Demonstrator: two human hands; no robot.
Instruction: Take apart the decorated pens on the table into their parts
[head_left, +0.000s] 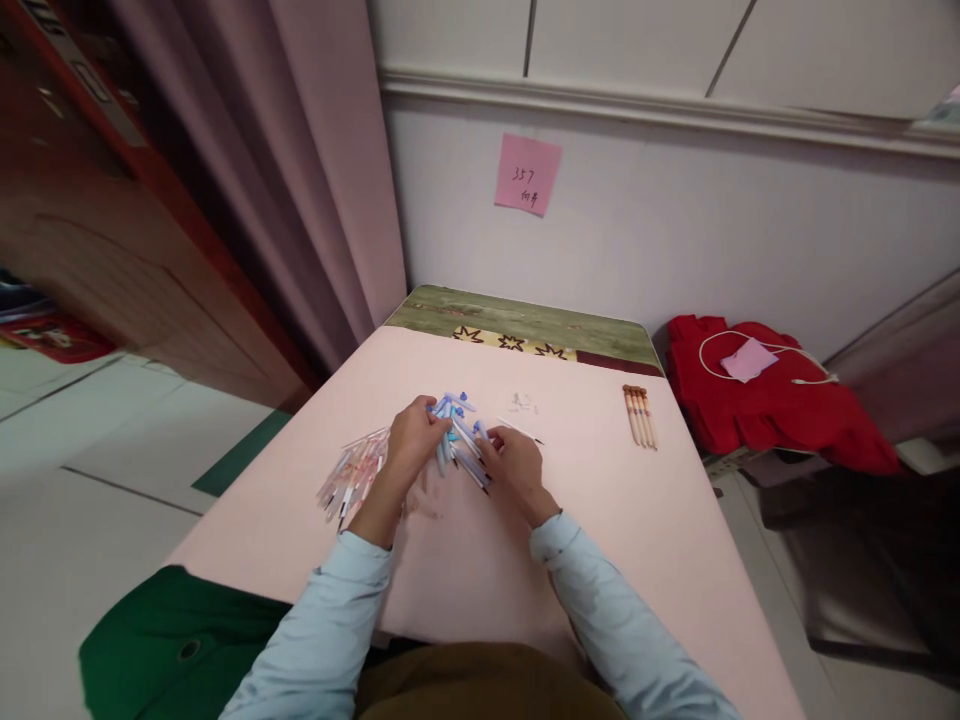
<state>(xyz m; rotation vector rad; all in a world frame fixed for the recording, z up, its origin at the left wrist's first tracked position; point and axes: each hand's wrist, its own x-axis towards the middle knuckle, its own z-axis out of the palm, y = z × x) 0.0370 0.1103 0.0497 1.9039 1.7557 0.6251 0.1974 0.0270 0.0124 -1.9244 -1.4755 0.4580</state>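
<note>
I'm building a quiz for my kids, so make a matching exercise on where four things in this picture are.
1 bundle of blue plastic pens
2 row of brown wooden pencils
3 square pink paper note
4 crumpled red cloth

A stuck on the white wall
B off the pink table, at its right
C between left hand and right hand
D lying on the table's right side

Pairs: 1-C, 2-D, 3-A, 4-B

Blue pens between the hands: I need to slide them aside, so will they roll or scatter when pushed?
Probably stiff and light: the blue pens are slim, straight sticks. They look round, so loose ones could roll on the smooth table. Crossed in a loose bunch, they may fan out.
</note>
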